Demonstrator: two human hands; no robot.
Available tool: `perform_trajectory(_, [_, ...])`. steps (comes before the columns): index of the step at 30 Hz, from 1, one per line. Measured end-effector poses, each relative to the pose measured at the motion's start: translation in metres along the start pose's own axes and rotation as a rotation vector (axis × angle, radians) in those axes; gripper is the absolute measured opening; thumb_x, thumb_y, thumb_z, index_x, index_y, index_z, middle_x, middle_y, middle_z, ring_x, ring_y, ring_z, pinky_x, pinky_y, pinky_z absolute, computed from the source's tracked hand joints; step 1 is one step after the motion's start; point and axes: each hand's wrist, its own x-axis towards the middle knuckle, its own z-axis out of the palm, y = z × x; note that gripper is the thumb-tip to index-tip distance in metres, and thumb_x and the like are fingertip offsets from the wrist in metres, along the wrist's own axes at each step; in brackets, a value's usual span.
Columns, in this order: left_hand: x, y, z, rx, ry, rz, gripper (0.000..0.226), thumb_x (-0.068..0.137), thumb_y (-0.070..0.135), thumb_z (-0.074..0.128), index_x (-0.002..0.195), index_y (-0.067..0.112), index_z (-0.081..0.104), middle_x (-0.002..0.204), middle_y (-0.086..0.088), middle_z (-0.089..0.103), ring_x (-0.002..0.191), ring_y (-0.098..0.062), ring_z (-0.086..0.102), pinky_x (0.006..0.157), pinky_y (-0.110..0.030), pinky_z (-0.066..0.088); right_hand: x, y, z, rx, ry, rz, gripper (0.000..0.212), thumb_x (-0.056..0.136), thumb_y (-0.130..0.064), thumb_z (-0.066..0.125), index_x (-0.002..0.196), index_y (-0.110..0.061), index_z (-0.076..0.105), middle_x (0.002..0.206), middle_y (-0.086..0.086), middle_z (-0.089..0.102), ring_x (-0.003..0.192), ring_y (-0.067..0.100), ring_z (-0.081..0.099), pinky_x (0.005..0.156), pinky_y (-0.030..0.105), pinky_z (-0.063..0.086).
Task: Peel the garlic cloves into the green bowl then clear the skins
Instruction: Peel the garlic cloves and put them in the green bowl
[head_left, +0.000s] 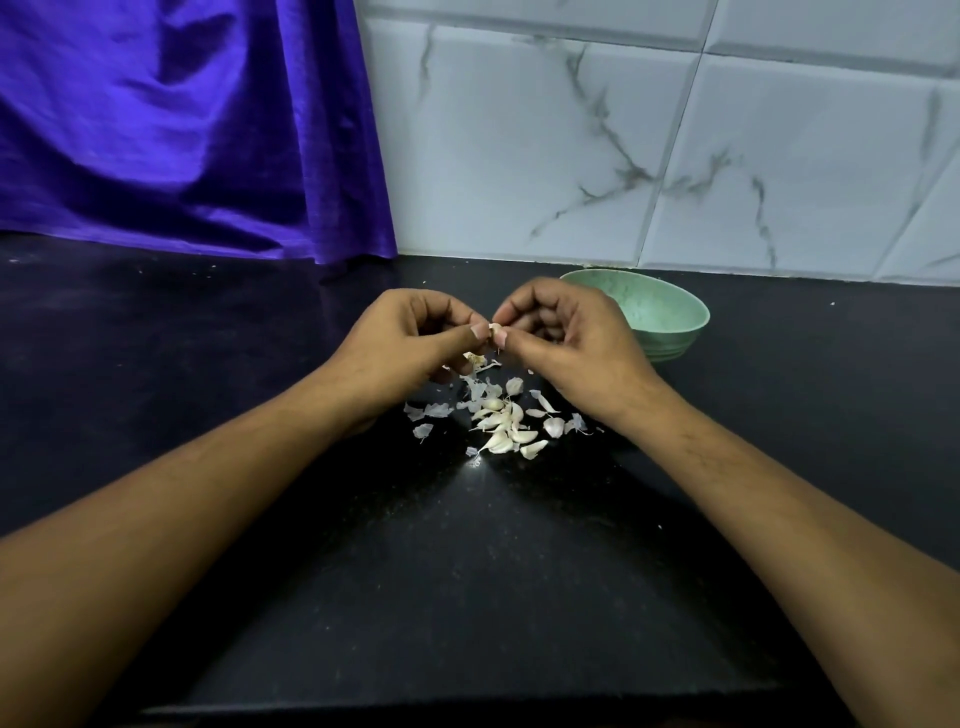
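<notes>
A black, faintly speckled countertop (467, 571) lies beneath the left hand (410, 343) and the right hand (571, 332) and spreads wide to either side of them; a glossy purple cloth (182, 130) hangs beyond the left hand and further to its left, its hem meeting the countertop; white marble tiles (649, 156) with grey veins rise beyond the right hand, partly covered by the cloth.

Got a pile of garlic cloves (501, 428) mid-bench (467, 571), loose skins (431, 411) scattered all round. Just past and above it, left hand (400, 345) and right hand (571, 338) meeting on one clove (495, 328). Further right, a bowl (670, 317) on the bench, partly behind the right hand, near the tiled wall (623, 130). Far left, a curtain (182, 130) down to the bench.
</notes>
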Motion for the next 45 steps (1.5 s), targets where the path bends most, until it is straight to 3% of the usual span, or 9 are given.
perform_trajectory(5, [-0.001,0.001,0.000,-0.002,0.015,-0.020,0.009,0.096,0.016,0.072,0.096,0.008,0.078,0.092,-0.016,0.077,0.074,-0.015,0.068,0.071,-0.033,0.055,0.000,0.001,-0.001,-0.016,0.014,-0.025,0.008,0.088,-0.008,0.079,0.095,-0.012,0.076,0.082,0.004,0.077,0.078,0.024,0.075,0.072,0.033,0.061])
perform_trajectory(12, [-0.003,0.003,0.001,-0.075,0.002,-0.087,0.010,0.096,0.012,0.072,0.095,0.003,0.076,0.086,-0.010,0.076,0.071,-0.013,0.067,0.064,-0.031,0.059,0.000,-0.001,-0.002,-0.048,0.017,-0.063,0.008,0.086,-0.007,0.080,0.092,-0.011,0.079,0.082,0.001,0.077,0.076,0.020,0.074,0.069,0.026,0.058])
perform_trajectory(18, [-0.003,0.007,0.004,-0.100,0.063,-0.132,0.015,0.094,0.007,0.071,0.092,-0.007,0.072,0.075,-0.008,0.072,0.067,-0.014,0.066,0.065,-0.033,0.061,-0.001,-0.002,0.000,-0.040,0.008,-0.063,0.009,0.086,-0.009,0.080,0.091,-0.016,0.079,0.082,0.002,0.078,0.078,0.024,0.076,0.075,0.046,0.063])
perform_trajectory(31, [-0.003,0.015,0.010,-0.264,0.149,-0.331,0.012,0.091,0.003,0.063,0.084,-0.002,0.071,0.064,-0.006,0.067,0.056,-0.013,0.061,0.060,-0.031,0.063,-0.004,-0.002,0.012,-0.039,0.057,-0.074,0.008,0.087,-0.004,0.079,0.094,-0.007,0.080,0.080,0.003,0.077,0.075,0.022,0.074,0.073,0.041,0.062])
perform_trajectory(37, [-0.002,0.021,0.006,-0.370,0.149,-0.386,0.014,0.091,0.004,0.059,0.081,0.004,0.069,0.062,-0.003,0.065,0.054,-0.011,0.060,0.063,-0.034,0.064,-0.003,-0.004,0.020,0.139,0.102,-0.022,0.008,0.088,0.001,0.077,0.095,-0.003,0.076,0.077,0.005,0.073,0.069,0.007,0.068,0.067,0.021,0.055])
perform_trajectory(42, [-0.004,0.021,0.004,-0.330,0.097,-0.291,0.008,0.092,0.007,0.065,0.092,0.003,0.073,0.071,-0.004,0.068,0.064,-0.013,0.066,0.059,-0.030,0.063,0.000,-0.005,0.017,0.240,0.113,-0.002,0.008,0.089,-0.001,0.076,0.097,-0.001,0.074,0.085,0.023,0.075,0.080,0.037,0.075,0.080,0.047,0.062])
perform_trajectory(45, [-0.005,0.020,0.005,-0.292,0.085,-0.222,0.007,0.094,0.011,0.069,0.091,0.006,0.074,0.075,-0.003,0.071,0.068,-0.012,0.067,0.059,-0.029,0.062,0.000,-0.004,0.011,0.291,0.096,0.020,0.013,0.091,0.002,0.073,0.103,0.000,0.071,0.087,0.026,0.075,0.083,0.040,0.076,0.080,0.044,0.063])
